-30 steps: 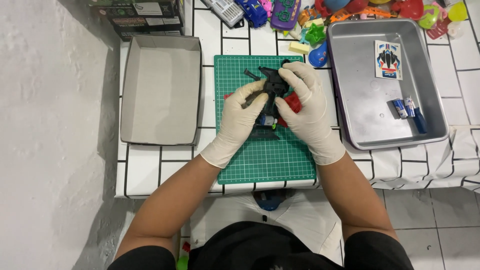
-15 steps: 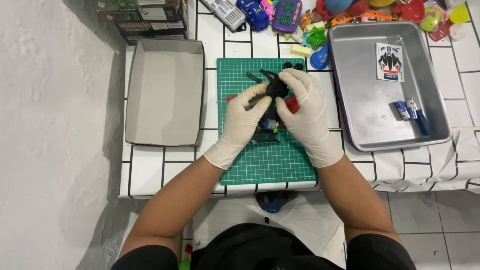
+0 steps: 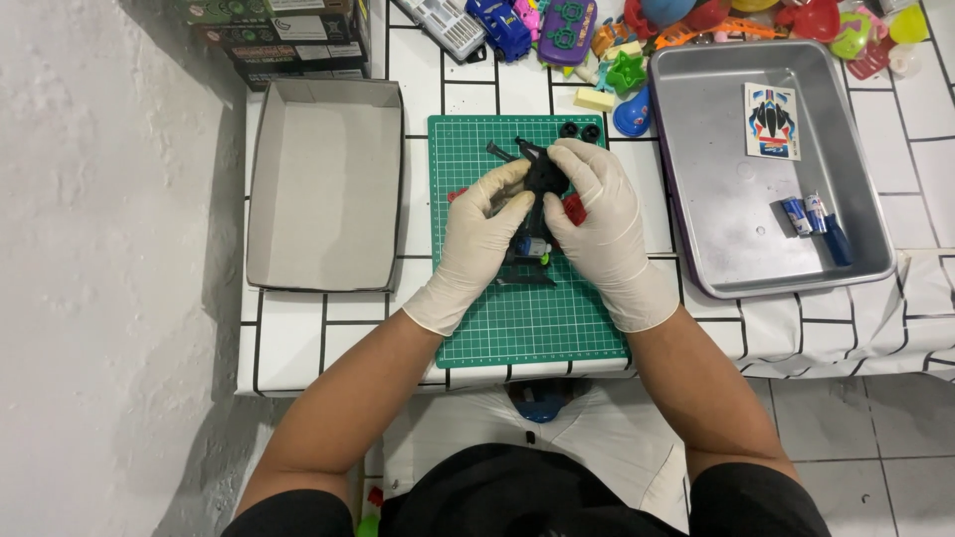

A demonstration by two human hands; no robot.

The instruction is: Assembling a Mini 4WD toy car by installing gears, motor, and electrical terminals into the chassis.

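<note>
Both gloved hands, left hand (image 3: 476, 239) and right hand (image 3: 600, 224), close together on a small black toy chassis (image 3: 542, 179) above the green cutting mat (image 3: 517, 318). It looks light, rigid, probably fragile; best gripped along its sides.

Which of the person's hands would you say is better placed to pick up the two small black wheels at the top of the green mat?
Probably the right hand: the black wheels lie just beyond its fingertips, while the left hand sits farther away, gripping the dark toy part.

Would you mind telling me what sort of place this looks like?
Probably a home hobby bench: a green cutting mat on a white tiled table, a metal tray and bright plastic toys.
</note>
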